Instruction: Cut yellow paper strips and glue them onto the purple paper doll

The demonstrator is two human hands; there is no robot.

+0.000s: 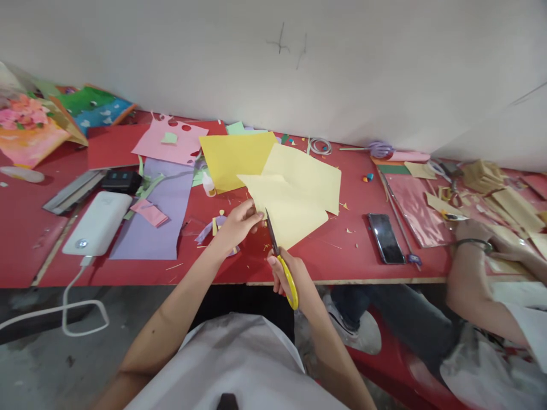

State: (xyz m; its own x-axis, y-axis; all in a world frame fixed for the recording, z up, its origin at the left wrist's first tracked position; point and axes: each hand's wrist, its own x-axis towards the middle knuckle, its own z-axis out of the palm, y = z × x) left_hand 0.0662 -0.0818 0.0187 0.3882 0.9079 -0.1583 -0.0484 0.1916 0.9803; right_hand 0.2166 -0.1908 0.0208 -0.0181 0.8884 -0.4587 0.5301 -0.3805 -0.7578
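Observation:
My left hand [238, 223] pinches the near left edge of a pale yellow paper sheet [294, 199] and holds it just above the red table [342, 250]. My right hand [289, 274] grips yellow-handled scissors [280, 259]. Their dark blades point up into the sheet's lower edge, right beside my left fingers. A darker yellow sheet [233, 156] lies flat behind the pale one.
A white power bank [98, 222] with a cable sits at left on a lilac sheet [162, 210], near a pink sheet [168, 141] and a glue bottle [208, 185]. A black phone [386, 237] lies at right. Another person's arm [474, 267] works among tan paper pieces.

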